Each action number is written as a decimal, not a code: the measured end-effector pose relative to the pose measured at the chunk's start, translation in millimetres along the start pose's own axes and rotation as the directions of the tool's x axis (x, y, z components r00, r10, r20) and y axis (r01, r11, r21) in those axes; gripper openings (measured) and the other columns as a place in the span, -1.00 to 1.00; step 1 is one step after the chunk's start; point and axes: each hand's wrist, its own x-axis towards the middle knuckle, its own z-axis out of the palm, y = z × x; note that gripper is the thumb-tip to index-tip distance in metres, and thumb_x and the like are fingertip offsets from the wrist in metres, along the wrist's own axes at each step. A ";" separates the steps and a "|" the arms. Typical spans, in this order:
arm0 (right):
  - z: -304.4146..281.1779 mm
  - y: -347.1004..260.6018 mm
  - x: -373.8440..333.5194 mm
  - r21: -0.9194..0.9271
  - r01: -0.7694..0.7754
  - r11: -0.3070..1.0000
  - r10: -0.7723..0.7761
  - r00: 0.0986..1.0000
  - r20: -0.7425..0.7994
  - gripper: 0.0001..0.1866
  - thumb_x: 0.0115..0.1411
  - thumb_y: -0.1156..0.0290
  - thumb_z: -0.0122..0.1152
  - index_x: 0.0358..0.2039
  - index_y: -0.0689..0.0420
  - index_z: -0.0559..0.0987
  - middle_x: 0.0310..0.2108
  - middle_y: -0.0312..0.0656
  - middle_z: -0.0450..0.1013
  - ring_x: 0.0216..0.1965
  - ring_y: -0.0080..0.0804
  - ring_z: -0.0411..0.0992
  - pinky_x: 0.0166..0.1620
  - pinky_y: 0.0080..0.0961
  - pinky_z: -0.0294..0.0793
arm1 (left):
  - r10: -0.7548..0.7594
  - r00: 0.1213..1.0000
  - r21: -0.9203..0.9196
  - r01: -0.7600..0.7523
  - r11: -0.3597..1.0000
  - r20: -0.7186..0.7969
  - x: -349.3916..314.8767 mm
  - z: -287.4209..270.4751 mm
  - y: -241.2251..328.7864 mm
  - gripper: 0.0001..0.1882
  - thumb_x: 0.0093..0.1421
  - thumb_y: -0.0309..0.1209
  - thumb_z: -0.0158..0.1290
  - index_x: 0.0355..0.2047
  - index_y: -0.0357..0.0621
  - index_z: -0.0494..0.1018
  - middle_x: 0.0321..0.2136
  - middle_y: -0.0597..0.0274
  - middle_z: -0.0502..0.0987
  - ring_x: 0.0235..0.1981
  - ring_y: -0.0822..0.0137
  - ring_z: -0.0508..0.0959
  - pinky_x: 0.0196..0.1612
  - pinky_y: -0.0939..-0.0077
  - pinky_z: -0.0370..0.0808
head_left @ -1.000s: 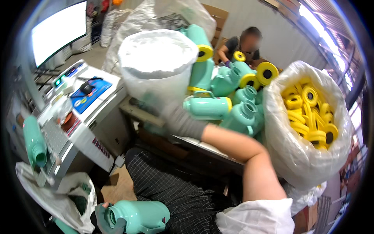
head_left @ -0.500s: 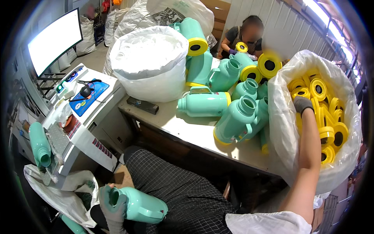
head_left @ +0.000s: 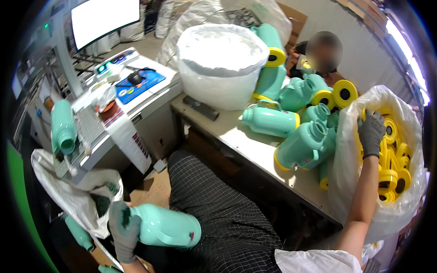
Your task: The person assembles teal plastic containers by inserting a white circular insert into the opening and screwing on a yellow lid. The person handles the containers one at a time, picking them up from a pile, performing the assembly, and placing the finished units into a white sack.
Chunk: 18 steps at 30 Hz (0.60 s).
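My left hand (head_left: 123, 230), in a grey glove, grips a mint-green thermos flask body (head_left: 170, 226) by its neck end. The flask lies tilted over my lap, its handle side up and its base toward the right. My right hand (head_left: 372, 129), also in a grey glove, is inside the mouth of a white plastic bag (head_left: 343, 182) at the right. That bag holds many yellow ring-shaped bases (head_left: 388, 178) with black centres. The right fingers are curled over a yellow base at the bag's left side, and the glove hides most of it.
Mint-green flasks (head_left: 300, 144) crowd the white table (head_left: 232, 144), beside a white sack (head_left: 214, 88) of white parts. A dark bar (head_left: 200, 107) lies near the table's edge. On the left stand a machine desk (head_left: 157, 98) with a monitor (head_left: 105, 22), and an open sack (head_left: 84, 191). A person sits across the table.
My view has turned left, so the scene sits further right. My right hand has come up among the yellow bases and more of it shows. The left hand still holds the flask.
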 end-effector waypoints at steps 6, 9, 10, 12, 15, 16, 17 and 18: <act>-45.3 -220.9 -71.1 0.995 0.088 -0.044 -0.318 0.943 -0.098 -0.48 0.24 0.17 0.42 0.06 0.30 0.59 -0.13 0.01 0.61 -0.14 -0.22 0.59 -0.01 -0.30 0.55 | -0.355 0.846 -0.595 0.056 0.802 -0.398 -37.3 -11.9 -50.2 -0.68 0.56 -0.27 -0.21 0.10 -0.21 0.40 -0.11 0.27 0.50 -0.12 0.46 0.47 0.01 0.53 0.43; -110.6 -327.6 -154.4 0.849 -0.140 -0.509 -0.523 0.834 -0.175 -0.43 0.30 0.06 0.29 0.11 0.30 0.57 -0.17 -0.04 0.53 -0.15 -0.27 0.52 0.00 -0.33 0.51 | -0.531 0.751 -0.828 -0.035 0.560 -0.391 -75.8 28.2 -130.8 -0.64 0.58 -0.21 -0.24 0.13 -0.15 0.42 -0.05 0.29 0.55 -0.06 0.44 0.53 0.06 0.48 0.50; -132.8 -340.4 -175.0 0.819 -0.048 -0.572 -0.486 0.824 -0.291 -0.43 0.30 0.10 0.28 0.14 0.30 0.55 -0.19 -0.06 0.48 -0.16 -0.26 0.47 -0.02 -0.33 0.49 | -0.421 0.791 -0.657 0.031 0.753 -0.445 -79.1 41.6 -101.5 -0.58 0.57 -0.18 -0.24 0.19 -0.20 0.39 0.02 0.22 0.56 0.01 0.38 0.55 0.10 0.41 0.52; -166.0 -349.0 -205.5 0.706 0.062 -0.706 -0.424 0.761 -0.492 -0.41 0.29 0.14 0.27 0.20 0.29 0.53 -0.23 -0.10 0.39 -0.19 -0.25 0.39 -0.05 -0.32 0.44 | -0.217 0.765 -0.283 0.048 0.958 -0.606 -66.3 60.0 -57.7 -0.50 0.50 -0.13 -0.14 0.20 -0.30 0.38 0.05 0.11 0.56 0.04 0.33 0.57 0.08 0.39 0.53; -162.8 -350.5 -235.6 0.557 0.115 -0.823 -0.348 0.672 -0.653 -0.35 0.27 0.07 0.28 0.23 0.27 0.53 -0.22 -0.12 0.40 -0.16 -0.25 0.37 -0.02 -0.33 0.41 | -0.187 0.795 -0.134 0.134 0.982 -0.577 -61.3 61.4 -53.1 -0.52 0.44 -0.15 -0.08 0.08 -0.34 0.47 -0.07 0.08 0.63 -0.08 0.31 0.62 -0.03 0.41 0.57; -158.1 -349.8 -239.0 0.549 0.091 -0.831 -0.361 0.661 -0.657 -0.34 0.28 0.03 0.28 0.22 0.27 0.54 -0.22 -0.11 0.41 -0.16 -0.26 0.37 -0.03 -0.34 0.42 | -0.225 0.807 -0.165 0.160 0.973 -0.545 -63.6 59.9 -52.0 -0.54 0.43 -0.15 -0.07 0.05 -0.34 0.49 -0.11 0.08 0.64 -0.12 0.31 0.63 -0.07 0.42 0.58; -153.7 -349.8 -240.9 0.545 0.070 -0.836 -0.375 0.653 -0.658 -0.33 0.28 0.00 0.28 0.22 0.28 0.54 -0.21 -0.10 0.42 -0.17 -0.27 0.38 -0.04 -0.34 0.43 | -0.260 0.818 -0.193 0.184 0.964 -0.513 -63.9 58.2 -51.8 -0.55 0.42 -0.16 -0.06 0.01 -0.34 0.51 -0.15 0.09 0.65 -0.16 0.31 0.64 -0.11 0.43 0.58; -150.2 -351.7 -241.8 0.542 0.038 -0.840 -0.392 0.649 -0.653 -0.32 0.29 -0.01 0.27 0.21 0.28 0.54 -0.22 -0.10 0.42 -0.18 -0.28 0.38 -0.06 -0.35 0.43 | -0.340 0.820 -0.390 0.156 0.907 -0.461 -63.3 56.1 -52.6 -0.56 0.42 -0.16 -0.06 -0.03 -0.34 0.53 -0.19 0.10 0.66 -0.20 0.31 0.65 -0.14 0.43 0.59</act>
